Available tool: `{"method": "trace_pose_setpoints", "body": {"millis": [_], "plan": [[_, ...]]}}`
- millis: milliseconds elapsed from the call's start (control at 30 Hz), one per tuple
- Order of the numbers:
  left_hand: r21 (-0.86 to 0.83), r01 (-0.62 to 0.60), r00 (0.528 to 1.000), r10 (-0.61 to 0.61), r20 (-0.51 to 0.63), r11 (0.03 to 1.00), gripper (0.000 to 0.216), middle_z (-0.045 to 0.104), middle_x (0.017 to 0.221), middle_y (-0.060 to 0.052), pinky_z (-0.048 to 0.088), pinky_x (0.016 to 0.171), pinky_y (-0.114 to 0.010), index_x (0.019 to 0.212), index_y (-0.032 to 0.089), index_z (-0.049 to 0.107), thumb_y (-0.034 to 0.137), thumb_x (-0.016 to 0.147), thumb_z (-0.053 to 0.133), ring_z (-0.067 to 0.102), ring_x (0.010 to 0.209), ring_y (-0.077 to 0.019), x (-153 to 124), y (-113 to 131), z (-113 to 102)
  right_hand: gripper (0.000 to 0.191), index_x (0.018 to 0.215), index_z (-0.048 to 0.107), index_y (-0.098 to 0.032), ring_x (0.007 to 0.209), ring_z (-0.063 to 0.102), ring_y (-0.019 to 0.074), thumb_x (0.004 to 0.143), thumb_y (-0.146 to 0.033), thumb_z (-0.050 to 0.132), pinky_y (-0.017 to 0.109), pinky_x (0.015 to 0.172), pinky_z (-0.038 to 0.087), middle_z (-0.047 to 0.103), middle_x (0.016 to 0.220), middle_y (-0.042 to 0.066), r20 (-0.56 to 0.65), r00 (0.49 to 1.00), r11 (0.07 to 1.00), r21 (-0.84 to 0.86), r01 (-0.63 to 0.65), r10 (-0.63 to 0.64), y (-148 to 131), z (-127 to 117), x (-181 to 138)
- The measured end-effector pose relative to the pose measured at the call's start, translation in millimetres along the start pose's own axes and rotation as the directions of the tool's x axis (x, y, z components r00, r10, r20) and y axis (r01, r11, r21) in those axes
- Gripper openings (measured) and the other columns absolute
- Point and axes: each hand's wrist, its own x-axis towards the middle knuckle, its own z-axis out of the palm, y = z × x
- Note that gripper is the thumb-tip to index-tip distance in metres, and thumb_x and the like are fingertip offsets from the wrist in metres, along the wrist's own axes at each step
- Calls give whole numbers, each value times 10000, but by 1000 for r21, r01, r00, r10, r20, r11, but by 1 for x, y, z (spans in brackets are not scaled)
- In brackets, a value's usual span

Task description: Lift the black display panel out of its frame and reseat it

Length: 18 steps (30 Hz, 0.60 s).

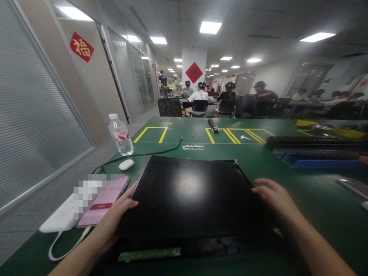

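Observation:
A flat black rectangular panel [184, 191] with a glossy face lies in front of me, a ceiling light glinting in its middle. My left hand [122, 209] grips its left edge, the thumb on top and the other fingers partly hidden beneath. At the right edge, my right hand [271, 193] has its fingers apart, with fingertips at or touching the rim. Below the panel's near side shows a dark strip with a green circuit board [149, 254]. What lies under the panel is hidden.
Left of the panel are a phone [105, 201], a white power bank [61, 214] with a cable, a white mouse-like object [126, 165] and a water bottle [120, 134]. Black strips and a blue tray [313, 160] stand right. Yellow tape marks the green table [172, 149]. People sit beyond.

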Motion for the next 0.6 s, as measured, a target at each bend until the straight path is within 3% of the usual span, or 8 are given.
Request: {"method": "trace_pose_setpoints", "body": {"millis": [133,367,600], "plan": [[3,25,1000,-25,-12,1000,763,802,1138,-39,581,861,-484,1423,351,619,348,668,727,730,1048,-407,2,-2,-2,399,997,727,-222,730,655,236,665,-409,608,343,689,448,767,797,58,-5,998,983,-172,65,-67,4,0,1],[19,64,998,-65,26,998,743,820,1065,-35,595,840,-470,1422,329,612,320,691,743,773,915,-361,3,0,-5,290,856,749,-265,855,706,262,709,-430,562,347,735,463,792,889,45,-15,986,943,-293,156,-168,6,4,-1],[-9,63,993,-61,98,998,775,802,1161,-66,585,909,-463,1439,282,576,288,692,781,747,1061,-362,6,-1,-7,278,867,755,-279,873,712,255,717,-424,569,345,748,466,795,885,19,-7,988,934,-327,145,-156,4,4,-2]]}}
